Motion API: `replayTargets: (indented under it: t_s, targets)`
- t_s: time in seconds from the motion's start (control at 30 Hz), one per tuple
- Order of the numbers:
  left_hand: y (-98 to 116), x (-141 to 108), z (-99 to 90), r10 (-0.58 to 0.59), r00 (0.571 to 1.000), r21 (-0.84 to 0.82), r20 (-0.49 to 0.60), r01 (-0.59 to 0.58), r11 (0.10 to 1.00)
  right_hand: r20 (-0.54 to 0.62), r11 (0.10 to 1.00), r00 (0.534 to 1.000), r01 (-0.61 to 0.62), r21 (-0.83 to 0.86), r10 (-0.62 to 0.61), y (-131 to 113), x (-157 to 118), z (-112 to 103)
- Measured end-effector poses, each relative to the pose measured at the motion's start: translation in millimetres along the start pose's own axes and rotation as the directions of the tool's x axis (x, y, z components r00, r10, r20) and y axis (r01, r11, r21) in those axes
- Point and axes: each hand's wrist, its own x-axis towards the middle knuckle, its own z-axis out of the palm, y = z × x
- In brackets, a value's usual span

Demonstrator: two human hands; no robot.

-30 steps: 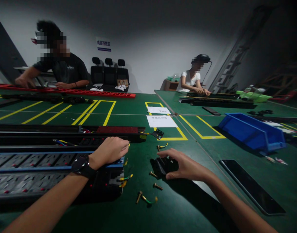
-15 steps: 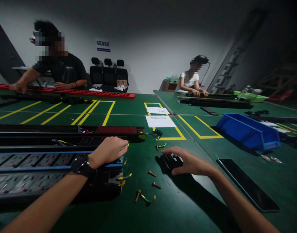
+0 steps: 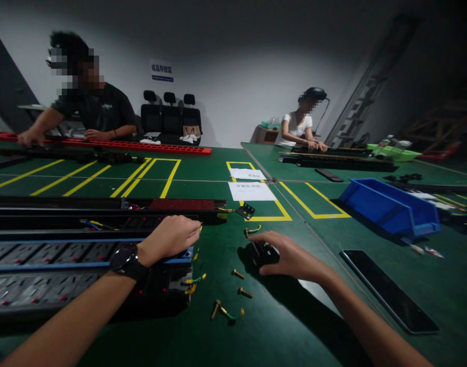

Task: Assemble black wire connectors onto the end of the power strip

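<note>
My left hand (image 3: 172, 237), with a dark watch (image 3: 124, 259) on its wrist, lies closed over the end of a black power strip (image 3: 141, 223). A yellow tip shows at its fingertips; what the fingers grip is hidden. Just in front is a power strip with blue edges (image 3: 80, 252), and yellow-green wires (image 3: 195, 280) stick out at the strip ends. My right hand (image 3: 286, 257) curls its thumb and fingers around a small black part (image 3: 258, 253), low over the table. Between the hands lie brass bolts (image 3: 238, 274), one beside a green-yellow wire (image 3: 233, 313).
A phone (image 3: 388, 290) lies right of my right hand, with a blue bin (image 3: 389, 206) beyond. Paper sheets (image 3: 252, 191) and a black end plate (image 3: 246, 210) lie ahead. Two people (image 3: 103, 112) work across the green table (image 3: 202, 178), behind red and black rails (image 3: 160, 148).
My right hand has shifted slightly left, and the black part with it. My left hand stays almost where it was. The person at the left has moved a hand slightly.
</note>
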Motion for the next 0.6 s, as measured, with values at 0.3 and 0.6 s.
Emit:
replayTargets:
  t_s: [0.3,0.6]
  targets:
    - [0.1,-0.1,-0.7,0.007,1.0,-0.002,-0.007,-0.007,1.0,0.01,0.999,1.0,-0.011,-0.035,0.011,-4.6,1.5,0.9]
    - [0.7,0.5,-0.7,-0.001,1.0,0.008,0.012,0.001,1.0,-0.09,0.988,0.994,-0.066,-0.14,0.054,14.2,1.4,-6.6]
